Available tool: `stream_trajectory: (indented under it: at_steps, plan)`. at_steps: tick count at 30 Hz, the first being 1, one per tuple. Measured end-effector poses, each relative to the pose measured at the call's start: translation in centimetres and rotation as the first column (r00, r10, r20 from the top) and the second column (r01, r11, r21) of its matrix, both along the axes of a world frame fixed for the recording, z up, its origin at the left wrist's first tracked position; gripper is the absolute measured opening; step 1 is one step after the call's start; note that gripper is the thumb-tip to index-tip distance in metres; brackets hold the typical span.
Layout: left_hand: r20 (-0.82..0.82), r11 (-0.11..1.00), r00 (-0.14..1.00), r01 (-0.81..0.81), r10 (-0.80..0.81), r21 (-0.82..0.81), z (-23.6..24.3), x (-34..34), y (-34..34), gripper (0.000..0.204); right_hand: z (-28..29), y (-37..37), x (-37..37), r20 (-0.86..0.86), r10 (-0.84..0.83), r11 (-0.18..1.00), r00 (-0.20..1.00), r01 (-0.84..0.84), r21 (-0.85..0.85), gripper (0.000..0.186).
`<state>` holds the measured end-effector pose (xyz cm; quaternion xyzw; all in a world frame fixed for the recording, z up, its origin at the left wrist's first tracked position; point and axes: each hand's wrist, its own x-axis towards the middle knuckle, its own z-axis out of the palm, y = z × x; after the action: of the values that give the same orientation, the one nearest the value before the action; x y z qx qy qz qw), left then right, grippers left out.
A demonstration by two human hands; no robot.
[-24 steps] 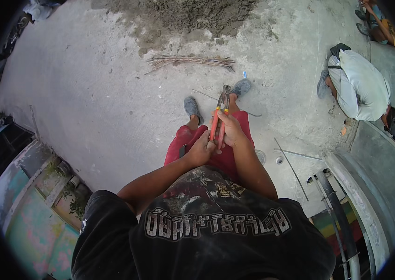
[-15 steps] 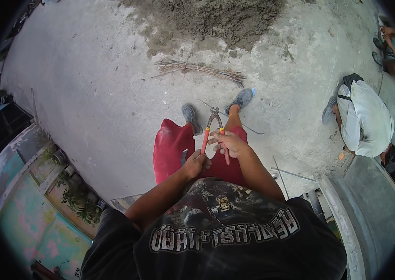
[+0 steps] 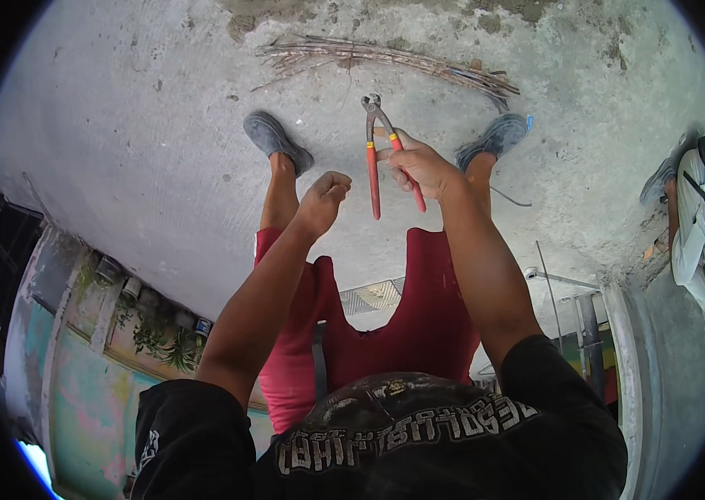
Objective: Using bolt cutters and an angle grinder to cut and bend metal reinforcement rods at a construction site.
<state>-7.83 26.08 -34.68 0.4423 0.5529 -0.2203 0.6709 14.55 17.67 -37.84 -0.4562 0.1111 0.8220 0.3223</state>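
My right hand (image 3: 415, 167) holds end-cutting pincers (image 3: 373, 183) with red, yellow-banded handles; their handles are spread and the dark head points away from me. My left hand (image 3: 323, 200) is curled closed just left of the handles, apart from them; its inside is hidden. Beyond the pincers lies a bundle of thin brownish rods or sticks (image 3: 386, 57) on the concrete floor (image 3: 135, 125), with my grey-shod feet apart on this side of it. A short dark rod (image 3: 512, 197) lies by my right foot.
Grey sand or mortar (image 3: 490, 21) is at the top edge. A bent-over person in white (image 3: 698, 233) is at the right, by a concrete ledge (image 3: 677, 358). Below at left are plants (image 3: 165, 342) and a faded turquoise wall (image 3: 69, 383); pipes (image 3: 587, 333) stand at lower right.
My left hand has let go of the pincers and moved left. The pincers' handles have spread in my right hand. My feet stand wider apart, and the bundle sits higher in view.
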Motion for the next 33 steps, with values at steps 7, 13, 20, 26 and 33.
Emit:
stream_trajectory:
  at_steps: [7,13,20,26,33]
  plan:
    - [-0.073,0.834,0.996,0.002,0.046,0.552,-24.3,4.6,6.9,0.040,-13.4,8.1,2.2,0.377,0.220,0.975,0.900,-0.192,-0.112,0.045]
    - [-0.228,0.954,0.942,-0.193,0.245,0.229,-29.0,9.5,5.4,0.042,-17.1,8.6,4.1,0.416,0.719,0.681,0.558,-0.685,-0.259,0.047]
    - [-0.201,0.973,0.979,0.064,-0.018,0.224,-28.5,6.6,9.2,0.033,-17.6,8.7,2.8,0.341,0.685,0.725,0.644,-0.649,-0.229,0.065]
    - [-0.148,0.981,0.977,-0.168,0.153,-0.095,-27.4,6.9,10.2,0.016,-17.9,5.2,4.3,0.286,0.355,0.928,0.890,-0.297,-0.228,0.064]
    - [-0.010,0.815,0.858,0.493,-0.514,0.304,-30.7,4.0,11.7,0.036,-18.7,7.8,3.3,0.274,0.580,0.814,0.767,-0.560,-0.156,0.075]
